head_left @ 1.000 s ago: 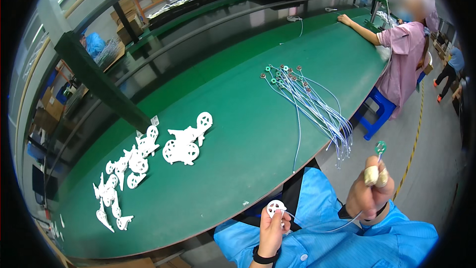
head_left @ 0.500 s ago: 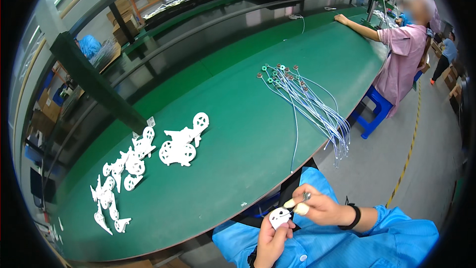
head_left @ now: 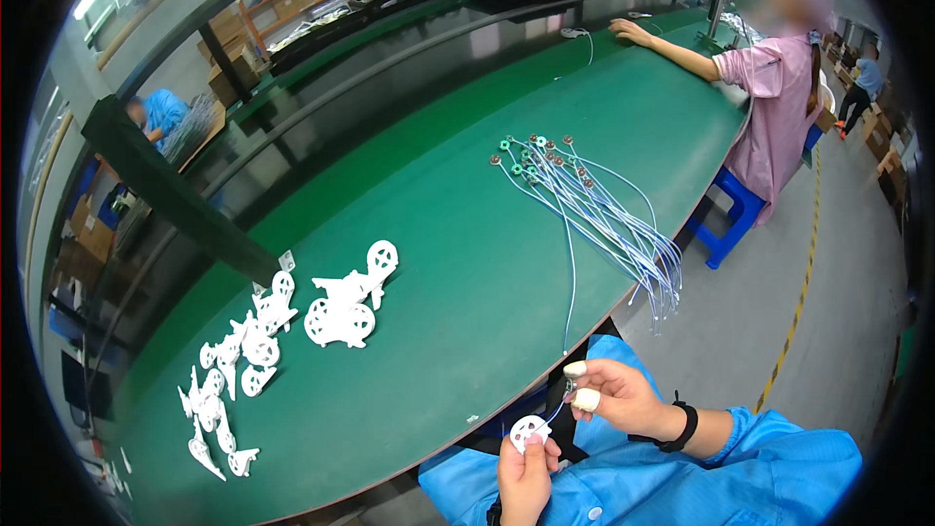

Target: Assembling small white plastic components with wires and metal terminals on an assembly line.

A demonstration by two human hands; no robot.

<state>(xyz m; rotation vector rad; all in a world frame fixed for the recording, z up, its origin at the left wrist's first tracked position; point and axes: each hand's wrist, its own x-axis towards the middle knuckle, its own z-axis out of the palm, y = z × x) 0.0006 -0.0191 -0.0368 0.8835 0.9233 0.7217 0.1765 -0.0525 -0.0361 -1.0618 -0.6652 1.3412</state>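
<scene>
I see the left hand gripping the white wheel-shaped part beside the table edge; the right hand pinches the small disc of a cable.

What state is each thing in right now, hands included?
White round part: held, left hand closed on it
Wire end piece: pinched in right hand
Wire: running between the hands
Loose white parts: lying in two clusters
Wire bundle: fanned out, some tails overhanging table edge
Blue stool: occupied by seated co-worker
</scene>
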